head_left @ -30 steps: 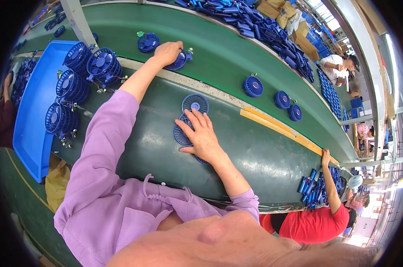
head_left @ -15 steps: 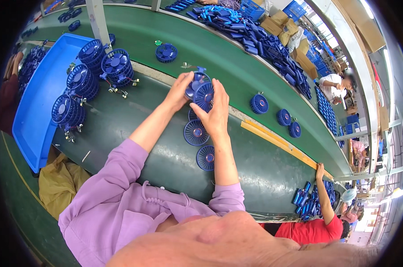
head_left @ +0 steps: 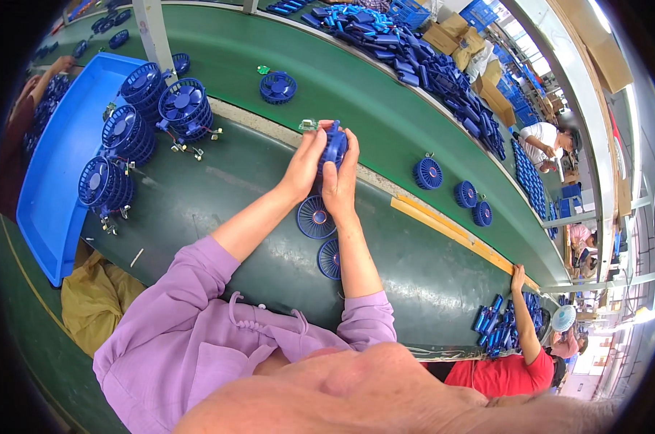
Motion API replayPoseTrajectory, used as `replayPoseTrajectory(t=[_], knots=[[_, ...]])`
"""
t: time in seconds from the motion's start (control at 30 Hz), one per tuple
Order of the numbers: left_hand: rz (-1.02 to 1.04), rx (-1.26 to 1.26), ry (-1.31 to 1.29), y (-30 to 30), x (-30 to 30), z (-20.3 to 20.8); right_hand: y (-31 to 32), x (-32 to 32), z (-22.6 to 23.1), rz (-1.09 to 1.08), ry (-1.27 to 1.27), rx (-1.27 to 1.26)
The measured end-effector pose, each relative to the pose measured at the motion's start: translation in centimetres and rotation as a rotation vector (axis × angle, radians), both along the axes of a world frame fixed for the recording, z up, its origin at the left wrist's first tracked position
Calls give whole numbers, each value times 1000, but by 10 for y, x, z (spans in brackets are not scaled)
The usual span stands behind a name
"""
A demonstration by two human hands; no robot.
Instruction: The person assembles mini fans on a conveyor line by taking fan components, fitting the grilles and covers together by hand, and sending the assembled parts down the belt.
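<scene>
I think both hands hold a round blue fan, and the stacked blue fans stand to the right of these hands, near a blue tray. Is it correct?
The side is wrong: the head view shows the stacked blue fans to the left of the left hand and right hand, which do hold a round blue fan. The stacks are near a blue tray.

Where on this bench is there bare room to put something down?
On the dark worktop: between the stacked fan housings and the left forearm, and from the right forearm across to the blue parts pile, below the yellow strip. It's crowded between the forearms, where round grilles lie.
</scene>
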State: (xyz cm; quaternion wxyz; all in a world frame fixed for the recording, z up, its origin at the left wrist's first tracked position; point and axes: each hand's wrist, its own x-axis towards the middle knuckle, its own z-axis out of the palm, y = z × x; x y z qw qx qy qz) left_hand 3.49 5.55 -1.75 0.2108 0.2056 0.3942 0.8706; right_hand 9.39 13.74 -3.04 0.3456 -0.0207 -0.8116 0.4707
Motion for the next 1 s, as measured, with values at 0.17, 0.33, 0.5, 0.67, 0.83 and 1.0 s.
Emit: replayPoseTrajectory(t=[0.17, 0.33, 0.5, 0.67, 0.83, 1.0], knots=[[379, -230, 586, 0, 5, -11, -17, -3, 15, 29, -166, -512], [479, -335, 708, 0, 2, -19, -13, -9, -8, 246, -30, -691], [325, -424, 708, 16, -14, -26, 39, -13, -19, 74, -133, -410], [750, -600, 957, 15, -99, -45, 125, 12, -17, -572, -157, 256], [921, -992, 785, 5, -175, -59, 73, 55, 11, -255, -296, 473], [661, -1408, 710, 3, -197, -62, -14, 75, 22, 256, -523, 561]])
